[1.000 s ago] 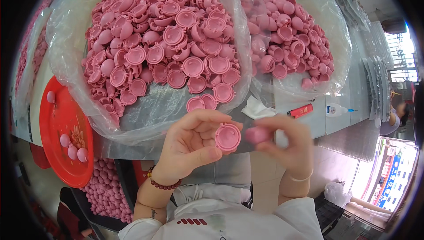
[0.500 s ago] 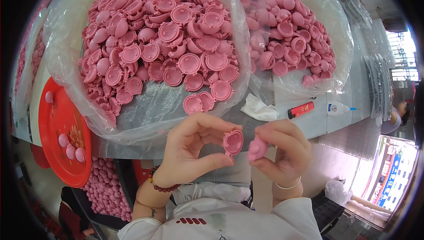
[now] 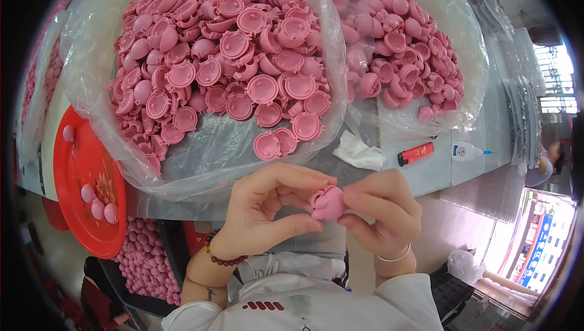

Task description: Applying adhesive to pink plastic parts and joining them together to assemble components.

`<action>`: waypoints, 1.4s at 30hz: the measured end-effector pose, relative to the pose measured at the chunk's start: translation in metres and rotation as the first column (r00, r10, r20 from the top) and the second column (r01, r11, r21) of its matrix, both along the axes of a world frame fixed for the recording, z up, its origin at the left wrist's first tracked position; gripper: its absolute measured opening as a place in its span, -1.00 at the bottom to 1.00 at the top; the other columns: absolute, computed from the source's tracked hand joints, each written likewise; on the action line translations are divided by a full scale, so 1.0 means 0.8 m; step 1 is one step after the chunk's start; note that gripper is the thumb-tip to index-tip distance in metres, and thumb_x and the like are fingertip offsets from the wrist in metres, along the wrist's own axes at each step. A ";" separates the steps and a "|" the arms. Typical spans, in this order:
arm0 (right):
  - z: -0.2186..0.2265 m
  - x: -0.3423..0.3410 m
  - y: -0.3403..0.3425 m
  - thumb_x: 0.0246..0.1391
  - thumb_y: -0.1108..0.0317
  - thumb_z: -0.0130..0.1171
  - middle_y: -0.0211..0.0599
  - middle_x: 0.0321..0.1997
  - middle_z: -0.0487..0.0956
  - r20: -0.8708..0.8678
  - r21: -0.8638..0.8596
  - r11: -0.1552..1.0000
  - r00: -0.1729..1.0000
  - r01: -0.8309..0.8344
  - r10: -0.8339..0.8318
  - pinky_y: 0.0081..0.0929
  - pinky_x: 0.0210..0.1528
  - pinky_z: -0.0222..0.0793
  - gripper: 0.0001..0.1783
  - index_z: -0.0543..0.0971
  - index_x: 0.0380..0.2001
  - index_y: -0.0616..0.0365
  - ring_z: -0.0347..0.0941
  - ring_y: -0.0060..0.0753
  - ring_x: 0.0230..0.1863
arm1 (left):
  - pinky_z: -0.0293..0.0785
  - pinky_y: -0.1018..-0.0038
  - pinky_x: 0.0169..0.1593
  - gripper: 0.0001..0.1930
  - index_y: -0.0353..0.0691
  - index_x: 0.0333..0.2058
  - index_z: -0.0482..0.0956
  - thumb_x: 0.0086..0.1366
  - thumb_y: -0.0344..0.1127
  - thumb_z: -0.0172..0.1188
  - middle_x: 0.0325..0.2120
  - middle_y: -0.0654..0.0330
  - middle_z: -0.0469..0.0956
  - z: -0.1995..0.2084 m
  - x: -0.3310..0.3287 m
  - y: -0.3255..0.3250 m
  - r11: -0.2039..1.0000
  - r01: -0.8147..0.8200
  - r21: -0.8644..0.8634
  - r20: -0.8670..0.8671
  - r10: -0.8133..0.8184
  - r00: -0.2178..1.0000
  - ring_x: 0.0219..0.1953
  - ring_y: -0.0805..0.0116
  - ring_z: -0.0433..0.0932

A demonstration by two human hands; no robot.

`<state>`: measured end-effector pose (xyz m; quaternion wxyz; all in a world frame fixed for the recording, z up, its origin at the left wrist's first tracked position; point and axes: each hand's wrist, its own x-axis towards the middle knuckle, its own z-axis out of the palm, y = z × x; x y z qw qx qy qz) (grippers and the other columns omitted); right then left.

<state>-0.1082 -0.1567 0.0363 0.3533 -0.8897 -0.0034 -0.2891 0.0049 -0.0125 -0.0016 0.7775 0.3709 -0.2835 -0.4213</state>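
Two pink plastic half-shells (image 3: 328, 202) meet between my hands, forming a small ball with a gap along its seam. Thumb and fingers of my left hand (image 3: 267, 203) grip the left side. On the right side, my right hand (image 3: 383, 209) pinches the other half; its fingertips partly cover it. Beyond my hands, a large heap of pink cup-shaped half-shells (image 3: 234, 44) lies in a clear plastic bag (image 3: 201, 188). A second heap of pink half-shells (image 3: 395, 42) fills another clear bag to the right.
A red tray (image 3: 79, 212) at the left holds several pink balls. Below it stands a dark crate of pink balls (image 3: 146, 258). White tissue (image 3: 359, 151), a red lighter (image 3: 416, 153) and a small needle-tipped bottle (image 3: 465, 151) lie on the grey table.
My right hand has moved left and brought its pink half against the one in my left hand. Before, the two halves were apart, the left one showing its hollow side.
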 end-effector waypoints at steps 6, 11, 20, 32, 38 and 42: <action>-0.006 -0.004 0.010 -0.46 0.44 0.37 -0.39 -0.40 0.44 0.126 -0.253 0.967 0.992 0.035 -0.003 -0.58 -0.55 0.22 -0.70 0.54 -0.49 0.08 0.30 -0.39 -0.47 | 0.40 0.45 -0.03 -0.50 -0.39 -0.12 0.40 -0.13 -0.59 0.30 -0.16 0.06 0.40 0.004 0.002 -0.003 0.999 -0.037 -0.039 0.072 0.040 0.997 -0.12 0.33 0.44; -0.007 -0.008 0.010 -0.41 0.32 0.39 -0.34 -0.32 0.42 0.132 -0.130 0.991 0.990 -0.039 0.056 -0.54 -0.50 0.24 -0.66 0.52 -0.46 0.12 0.31 -0.35 -0.40 | 0.38 0.54 -0.14 -0.54 -0.39 -0.22 0.49 -0.21 -0.56 0.36 -0.28 0.11 0.46 0.002 0.003 0.001 0.998 -0.027 0.054 0.149 0.019 0.989 -0.24 0.40 0.46; -0.018 0.016 0.021 -0.41 -0.06 0.38 -0.04 -0.28 0.52 -0.043 0.190 0.975 0.991 -0.117 0.128 -0.47 -0.25 0.36 -0.23 0.45 -0.25 0.40 0.45 -0.24 -0.27 | 0.37 0.54 -0.22 -0.62 -0.38 -0.35 0.54 -0.26 -0.50 0.40 -0.39 0.11 0.53 -0.002 0.000 0.005 0.994 -0.110 0.020 0.202 0.103 0.974 -0.34 0.41 0.47; -0.018 0.030 0.029 -0.34 -0.04 0.32 -0.17 -0.27 0.54 0.227 0.078 0.991 0.970 -0.110 0.089 -0.23 -0.06 0.32 -0.39 0.50 -0.27 0.21 0.44 -0.21 -0.22 | 0.35 0.54 -0.17 -0.50 -0.42 -0.27 0.48 -0.14 -0.18 0.40 -0.35 0.18 0.51 -0.003 0.004 0.010 0.982 0.182 -0.040 -0.350 -0.185 0.918 -0.29 0.41 0.46; 0.002 0.018 0.027 -0.38 0.16 0.37 -0.38 -0.37 0.53 0.084 0.056 0.989 0.987 -0.139 0.135 -0.24 0.01 0.25 -0.57 0.54 -0.39 0.14 0.44 -0.30 -0.25 | 0.30 0.57 -0.29 -0.46 -0.42 -0.29 0.46 0.16 0.09 0.03 -0.43 0.18 0.47 0.000 0.004 0.004 0.984 0.179 0.023 0.063 -0.180 0.982 -0.39 0.45 0.42; -0.004 0.018 0.031 -0.40 0.14 0.37 -0.39 -0.43 0.52 0.162 0.089 0.990 0.983 -0.107 0.091 -0.26 -0.03 0.28 -0.56 0.54 -0.40 0.16 0.42 -0.31 -0.32 | 0.27 0.56 -0.37 -0.43 -0.41 -0.32 0.44 0.23 0.13 -0.15 -0.48 0.18 0.45 -0.005 0.004 0.001 0.984 0.170 0.054 0.148 -0.176 0.973 -0.45 0.46 0.37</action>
